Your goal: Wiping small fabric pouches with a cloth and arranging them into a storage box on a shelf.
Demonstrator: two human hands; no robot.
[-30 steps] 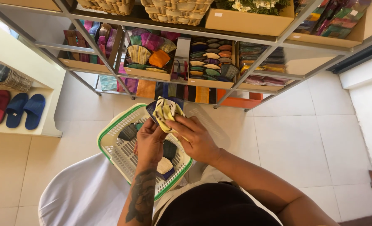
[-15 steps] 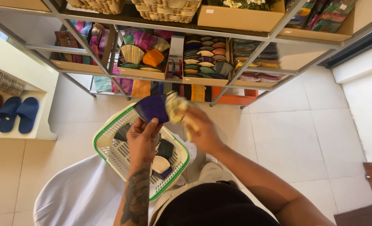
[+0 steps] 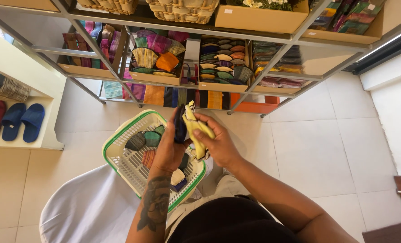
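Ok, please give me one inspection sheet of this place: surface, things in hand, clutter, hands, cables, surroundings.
Surface: pale tiled floor; white cloth under the basket.
Things: dark blue pouch and yellow patterned pouch, held above the basket.
Clutter: white basket with green rim holding several small pouches.
Hands: left hand grips the blue pouch; right hand grips the yellow one.
Cables: nothing seen.
Surroundings: metal shelves with fabric pouches; slippers at the left.

my hands [image 3: 196, 144] meet over the basket [image 3: 119, 155], which sits on my lap; shelves [image 3: 182, 81] stand ahead, slippers [image 3: 13, 119] to my left.
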